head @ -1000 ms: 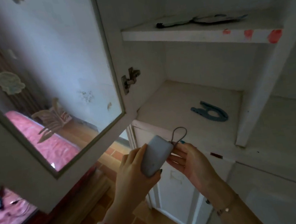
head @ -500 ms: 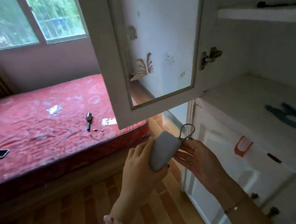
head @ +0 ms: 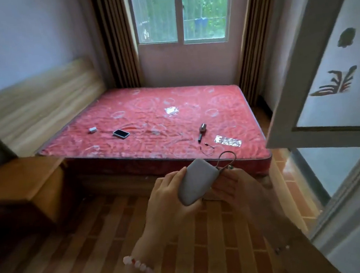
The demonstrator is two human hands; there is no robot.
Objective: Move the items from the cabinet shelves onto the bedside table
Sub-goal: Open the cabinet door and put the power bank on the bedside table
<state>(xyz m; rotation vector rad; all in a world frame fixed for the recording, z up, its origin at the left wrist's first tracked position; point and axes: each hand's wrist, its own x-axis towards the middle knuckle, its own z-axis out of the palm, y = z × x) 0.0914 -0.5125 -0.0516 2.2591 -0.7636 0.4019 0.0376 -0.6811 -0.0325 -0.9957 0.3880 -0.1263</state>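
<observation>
Head view | I'm seeing left grip (head: 167,203) clamping grey pouch (head: 195,184) | right grip (head: 225,184) pinching its cord loop (head: 225,161) | wooden worktop (head: 18,183) sitting well apart, left.

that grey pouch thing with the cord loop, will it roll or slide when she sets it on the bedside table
The grey pouch looks flattish with rounded edges, so it probably lies still rather than rolls. Its smooth shell may slide a little on the wooden bedside table. The thin cord loop holds an arch, so seems springy.

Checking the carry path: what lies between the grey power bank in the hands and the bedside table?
In the head view, only bare wood-pattern floor separates the grey power bank from the bedside table; nothing stands on that stretch.
</observation>
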